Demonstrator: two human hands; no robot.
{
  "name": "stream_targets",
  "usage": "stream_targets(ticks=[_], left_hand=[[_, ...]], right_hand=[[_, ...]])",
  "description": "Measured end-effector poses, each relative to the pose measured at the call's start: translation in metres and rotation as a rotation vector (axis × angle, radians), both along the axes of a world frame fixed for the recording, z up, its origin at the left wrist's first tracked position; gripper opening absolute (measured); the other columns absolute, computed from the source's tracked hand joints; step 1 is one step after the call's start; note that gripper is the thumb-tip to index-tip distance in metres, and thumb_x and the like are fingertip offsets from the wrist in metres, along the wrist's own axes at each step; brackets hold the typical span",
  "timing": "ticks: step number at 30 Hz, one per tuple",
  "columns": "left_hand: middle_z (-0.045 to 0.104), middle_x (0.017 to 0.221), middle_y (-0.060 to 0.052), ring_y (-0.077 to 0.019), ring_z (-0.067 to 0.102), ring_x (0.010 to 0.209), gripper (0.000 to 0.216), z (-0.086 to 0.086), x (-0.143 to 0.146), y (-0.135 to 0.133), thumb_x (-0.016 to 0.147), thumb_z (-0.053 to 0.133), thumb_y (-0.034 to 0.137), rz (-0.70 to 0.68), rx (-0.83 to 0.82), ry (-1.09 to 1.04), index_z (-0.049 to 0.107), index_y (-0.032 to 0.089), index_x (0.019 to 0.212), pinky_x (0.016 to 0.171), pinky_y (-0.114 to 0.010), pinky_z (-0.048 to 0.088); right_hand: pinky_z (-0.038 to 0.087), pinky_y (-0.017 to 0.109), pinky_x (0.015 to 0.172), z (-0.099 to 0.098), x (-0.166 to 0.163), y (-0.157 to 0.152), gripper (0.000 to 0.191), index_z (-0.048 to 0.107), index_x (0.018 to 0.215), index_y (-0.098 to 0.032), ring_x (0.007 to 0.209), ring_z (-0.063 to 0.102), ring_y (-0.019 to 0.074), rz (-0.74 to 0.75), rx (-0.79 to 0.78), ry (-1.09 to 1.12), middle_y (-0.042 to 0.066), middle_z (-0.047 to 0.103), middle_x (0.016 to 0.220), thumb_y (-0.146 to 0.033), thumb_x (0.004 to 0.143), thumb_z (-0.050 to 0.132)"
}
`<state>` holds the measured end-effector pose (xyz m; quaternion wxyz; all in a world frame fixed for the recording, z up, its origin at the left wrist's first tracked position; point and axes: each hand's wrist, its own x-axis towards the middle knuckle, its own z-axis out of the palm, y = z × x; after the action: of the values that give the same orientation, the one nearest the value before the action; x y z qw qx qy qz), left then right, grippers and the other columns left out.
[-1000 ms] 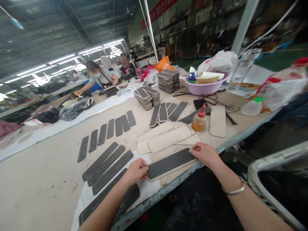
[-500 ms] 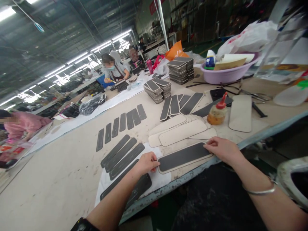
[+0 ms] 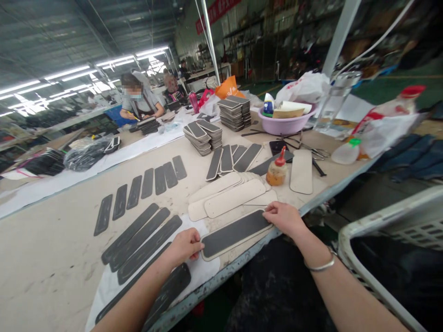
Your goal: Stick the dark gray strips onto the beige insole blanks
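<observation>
A long dark grey strip with a pale border [image 3: 235, 234] lies near the table's front edge, its corners rounded. My left hand [image 3: 187, 244] pinches its left end, and my right hand [image 3: 282, 217] pinches the upper right corner. Under its lower right side the edge of another pale piece shows. Just beyond lies a fanned pile of cream-coloured panels [image 3: 235, 198]. Several glossy dark strips [image 3: 148, 249] rest on white paper to the left, some partly covered by my left forearm. Farther off, a row of shorter dark strips [image 3: 147, 183] lies on the table.
A glue bottle with a red nozzle [image 3: 277, 170] stands behind the panels, beside a single cream panel [image 3: 301, 172]. Stacks of bordered strips [image 3: 202, 137] and a purple basin [image 3: 287, 123] are farther back. At right is a white plastic crate [image 3: 398, 216]. A co-worker [image 3: 141, 101] sits across the table.
The view has swung to the right, so everything appears shifted left and more of the crate shows. Both hands keep their hold on the bordered strip.
</observation>
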<state>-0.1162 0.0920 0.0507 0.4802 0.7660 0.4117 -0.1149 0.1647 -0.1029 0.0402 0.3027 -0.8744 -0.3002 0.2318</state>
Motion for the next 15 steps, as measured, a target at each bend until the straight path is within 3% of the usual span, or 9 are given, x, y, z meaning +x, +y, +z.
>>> stream_targets(ticks=[15], left_hand=[[0.053, 0.048, 0.007, -0.0128, 0.056, 0.044, 0.017, 0.011, 0.005, -0.004, 0.067, 0.057, 0.023, 0.027, -0.014, 0.007, 0.041, 0.019, 0.072, 0.042, -0.021, 0.042]], right_hand=[[0.040, 0.025, 0.062, -0.002, 0.002, 0.001, 0.016, 0.062, 0.075, -0.023, 0.068, 0.060, 0.0146, 0.015, -0.043, -0.027, -0.003, 0.067, 0.069, -0.034, 0.064, 0.057]])
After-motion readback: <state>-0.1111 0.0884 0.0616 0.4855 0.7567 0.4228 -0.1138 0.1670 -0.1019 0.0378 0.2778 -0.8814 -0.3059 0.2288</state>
